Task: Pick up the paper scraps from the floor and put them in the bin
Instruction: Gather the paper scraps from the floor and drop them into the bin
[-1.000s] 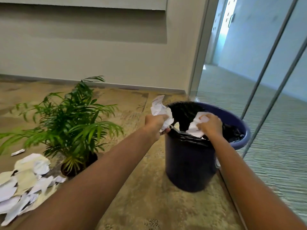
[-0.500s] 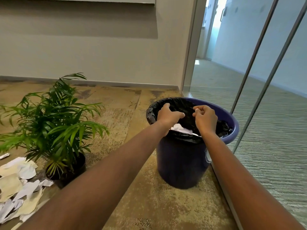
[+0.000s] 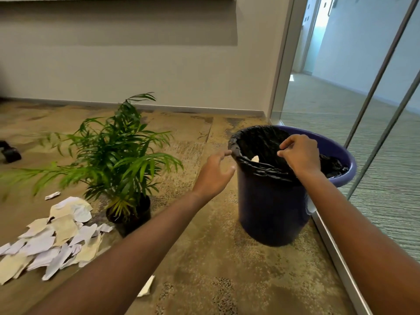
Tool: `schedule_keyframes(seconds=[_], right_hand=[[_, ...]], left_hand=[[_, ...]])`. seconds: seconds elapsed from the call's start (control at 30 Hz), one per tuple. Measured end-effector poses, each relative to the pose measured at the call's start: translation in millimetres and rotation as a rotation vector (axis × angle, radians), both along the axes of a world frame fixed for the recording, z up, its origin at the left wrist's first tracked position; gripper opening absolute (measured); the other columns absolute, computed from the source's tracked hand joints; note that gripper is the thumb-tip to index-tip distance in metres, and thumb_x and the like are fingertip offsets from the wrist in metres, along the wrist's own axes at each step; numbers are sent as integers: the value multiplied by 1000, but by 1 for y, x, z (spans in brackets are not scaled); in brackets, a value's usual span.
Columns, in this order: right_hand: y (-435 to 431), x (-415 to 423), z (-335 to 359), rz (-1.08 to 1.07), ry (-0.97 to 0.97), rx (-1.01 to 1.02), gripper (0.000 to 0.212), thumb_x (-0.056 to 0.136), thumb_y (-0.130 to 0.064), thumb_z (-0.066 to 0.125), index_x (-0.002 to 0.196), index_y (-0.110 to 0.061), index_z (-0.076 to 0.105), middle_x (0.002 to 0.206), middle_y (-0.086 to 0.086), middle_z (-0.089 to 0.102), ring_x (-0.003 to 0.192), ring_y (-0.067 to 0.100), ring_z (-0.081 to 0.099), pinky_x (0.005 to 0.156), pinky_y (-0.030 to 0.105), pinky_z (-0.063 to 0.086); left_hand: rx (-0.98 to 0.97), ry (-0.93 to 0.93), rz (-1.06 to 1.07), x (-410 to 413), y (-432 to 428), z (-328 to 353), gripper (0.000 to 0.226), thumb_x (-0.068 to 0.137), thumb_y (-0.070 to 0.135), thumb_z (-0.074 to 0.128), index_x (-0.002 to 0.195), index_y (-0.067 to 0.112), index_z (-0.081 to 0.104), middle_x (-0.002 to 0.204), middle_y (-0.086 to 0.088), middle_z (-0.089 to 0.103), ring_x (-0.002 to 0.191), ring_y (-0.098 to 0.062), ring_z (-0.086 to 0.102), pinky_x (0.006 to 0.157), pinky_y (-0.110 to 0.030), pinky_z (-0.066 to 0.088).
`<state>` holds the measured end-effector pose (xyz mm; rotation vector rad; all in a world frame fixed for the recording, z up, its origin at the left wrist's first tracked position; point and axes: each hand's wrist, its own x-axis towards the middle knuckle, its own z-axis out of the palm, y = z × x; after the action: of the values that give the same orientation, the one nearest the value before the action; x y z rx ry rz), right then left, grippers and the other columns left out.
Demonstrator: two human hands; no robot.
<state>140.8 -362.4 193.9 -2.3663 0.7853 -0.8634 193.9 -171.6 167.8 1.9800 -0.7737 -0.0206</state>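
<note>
Scraps (image 3: 56,242) of white and cream paper lie heaped on the floor (image 3: 204,258) at the lower left, just in front of a potted plant (image 3: 120,155); one small piece (image 3: 52,195) sits apart behind the heap, and another (image 3: 146,289) lies beside the left forearm. A blue bin (image 3: 272,212) with a black liner (image 3: 256,142) folded over its rim stands to the right of the plant, close to a glass wall (image 3: 363,110). Inside it, a corner of white paper (image 3: 255,158) shows against the liner. Both hands are empty and held apart. The left hand (image 3: 214,173) is outside the bin on its left, fingers loosely spread, with the index fingertip at the liner's rim; whether it touches cannot be told. The right hand (image 3: 300,155) hangs over the bin's mouth with its back up, fingers loosely curled toward the thumb and nothing seen between them. A dark object (image 3: 10,153) rests on the floor at the far left edge, too cut off to identify.
</note>
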Motion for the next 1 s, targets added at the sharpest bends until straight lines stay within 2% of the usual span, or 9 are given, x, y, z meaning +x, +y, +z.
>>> schedule_keyframes(seconds=[0.13,0.27,0.37,0.47,0.57,0.73,0.83,0.9,1.0], right_hand=[[17,3,2,75,16,-88,10,84,-4,62,88,-7,70,103,17,67,99,29,62,94,42,49],[51,15,8,180,-32,-141,17,87,-3,55,92,-8,71,105,18,65,95,29,62,91,36,48],[89,24,5,280,-46,-215,16,87,-3,55,92,-6,70,105,17,62,94,29,59,82,29,42],[135,32,-13,412,5,-257,18,84,1,52,87,-4,69,101,16,60,91,29,57,81,32,43],[175,38,-48,580,146,-242,17,84,0,52,89,-6,68,99,14,59,89,28,57,77,32,44],[231,49,-116,744,511,-194,24,85,-1,48,95,-6,68,104,14,65,95,27,61,69,24,40],[258,56,-152,785,730,-119,25,87,-7,50,107,-10,65,112,12,66,103,25,62,80,28,48],[275,59,-171,798,869,-96,30,88,-17,55,117,-9,59,120,12,62,110,25,58,88,30,48],[300,60,-195,846,1041,-108,57,89,-35,59,135,-6,42,139,14,47,128,28,45,102,33,40]], left_hand=[[186,3,19,8,45,-19,40,94,15,53,133,12,48,137,-7,50,128,-18,47,101,-28,39],[443,-8,38,14,95,-39,41,94,16,53,134,12,46,138,-9,48,128,-21,45,104,-30,38],[654,7,37,13,134,-60,45,94,19,52,137,12,42,141,-12,45,130,-26,43,106,-34,38],[911,51,47,9,172,-82,53,94,24,51,143,12,33,138,-16,42,124,-33,46,99,-41,43],[1082,163,88,1,207,-106,63,92,28,55,145,13,25,144,-18,34,130,-36,40,102,-43,41],[1179,413,212,-8,264,-143,87,87,38,61,150,11,9,154,-21,17,144,-36,20,114,-41,28],[1140,487,238,-9,296,-156,85,85,43,63,149,11,18,153,-15,27,142,-29,27,113,-35,31],[1130,478,213,-10,314,-163,71,84,45,62,145,21,34,151,-5,36,139,-23,34,114,-35,31],[1073,556,289,-19,334,-176,69,79,50,67,140,29,42,150,-2,36,137,-21,36,113,-31,31]])
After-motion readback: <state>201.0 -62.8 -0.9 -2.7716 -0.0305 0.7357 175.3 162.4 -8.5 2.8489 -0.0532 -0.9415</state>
